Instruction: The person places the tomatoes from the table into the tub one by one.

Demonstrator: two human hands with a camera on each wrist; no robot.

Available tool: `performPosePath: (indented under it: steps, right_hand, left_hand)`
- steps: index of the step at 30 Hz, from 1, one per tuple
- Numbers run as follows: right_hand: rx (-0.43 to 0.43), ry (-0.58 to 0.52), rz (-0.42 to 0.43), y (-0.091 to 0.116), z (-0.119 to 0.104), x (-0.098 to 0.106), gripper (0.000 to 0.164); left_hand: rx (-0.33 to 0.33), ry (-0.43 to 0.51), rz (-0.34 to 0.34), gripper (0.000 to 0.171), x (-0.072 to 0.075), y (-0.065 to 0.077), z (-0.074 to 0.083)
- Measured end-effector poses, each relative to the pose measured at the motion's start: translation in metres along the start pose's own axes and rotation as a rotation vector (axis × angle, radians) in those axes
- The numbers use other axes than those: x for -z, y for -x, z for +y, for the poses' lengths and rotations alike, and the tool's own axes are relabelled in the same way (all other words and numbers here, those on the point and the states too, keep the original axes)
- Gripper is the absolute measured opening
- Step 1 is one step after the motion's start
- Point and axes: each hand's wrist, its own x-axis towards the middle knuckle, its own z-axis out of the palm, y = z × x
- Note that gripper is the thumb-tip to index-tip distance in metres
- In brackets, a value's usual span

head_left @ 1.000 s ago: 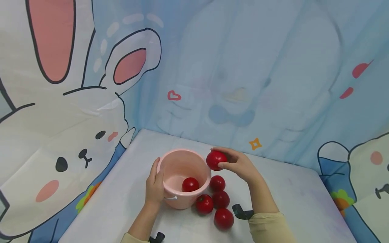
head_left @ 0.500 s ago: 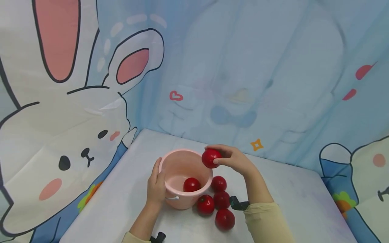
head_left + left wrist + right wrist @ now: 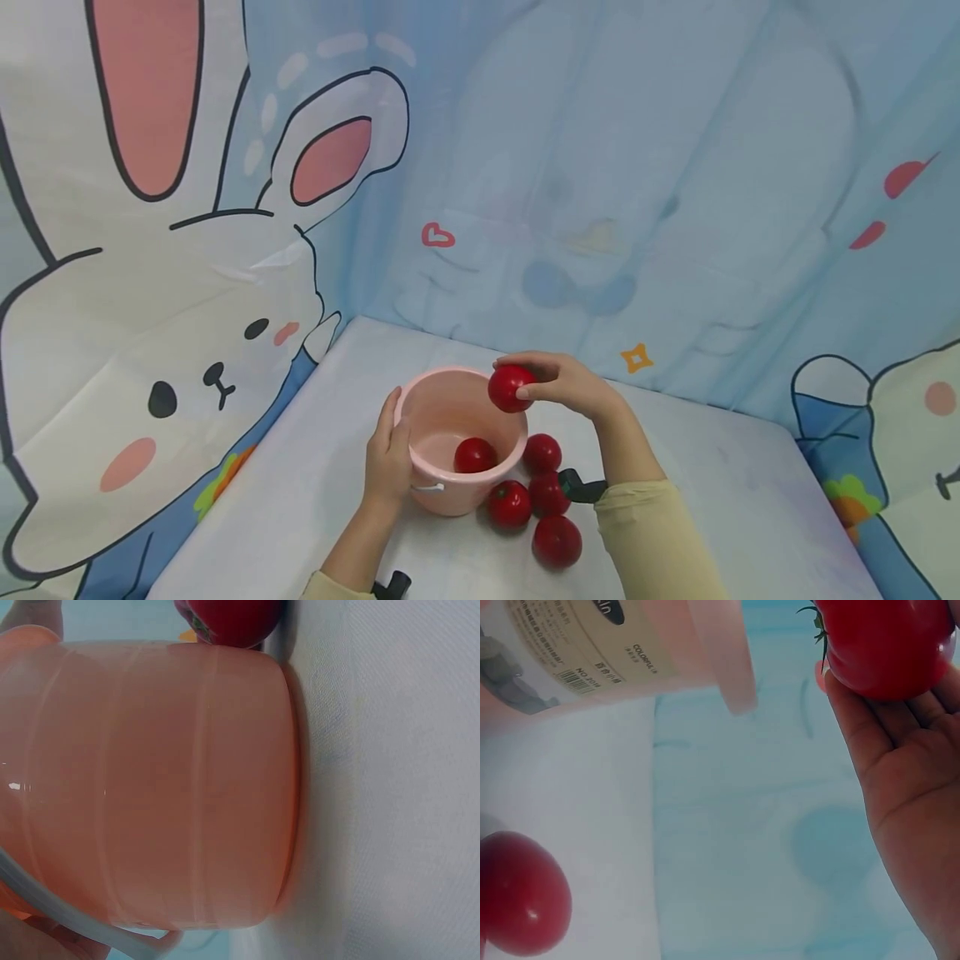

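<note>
A pink bucket stands upright on the table, its thin handle hanging down at the front. My left hand holds the bucket by its left side at the rim. Between the fingers and thumb of my right hand is a red tomato, raised over the bucket's right rim; its green stem shows in the right wrist view. One tomato lies inside the bucket. Several more sit just right of it on the table, among them a front tomato and one against the bucket.
The white table reaches back to a blue curtain printed with cartoon animals. A printed label on the bucket's wall shows in the right wrist view. Dark camera mounts sit at both wrists.
My right hand has carried its tomato leftward, from beside the bucket's right rim to over it. The left hand keeps its hold on the bucket; the view has shifted slightly.
</note>
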Motion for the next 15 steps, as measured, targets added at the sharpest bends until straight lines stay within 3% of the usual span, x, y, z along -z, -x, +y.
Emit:
performPosePath:
  steps: [6, 15]
  right_hand:
    - [0.005, -0.025, -0.041, -0.008, -0.006, 0.001, 0.048]
    - [-0.021, 0.043, -0.077, -0.017, -0.013, 0.000, 0.049]
  left_hand:
    - [-0.003, -0.002, -0.002, 0.043, 0.001, -0.001, 0.001]
    - [0.004, -0.011, -0.003, 0.043, 0.001, -0.001, 0.001]
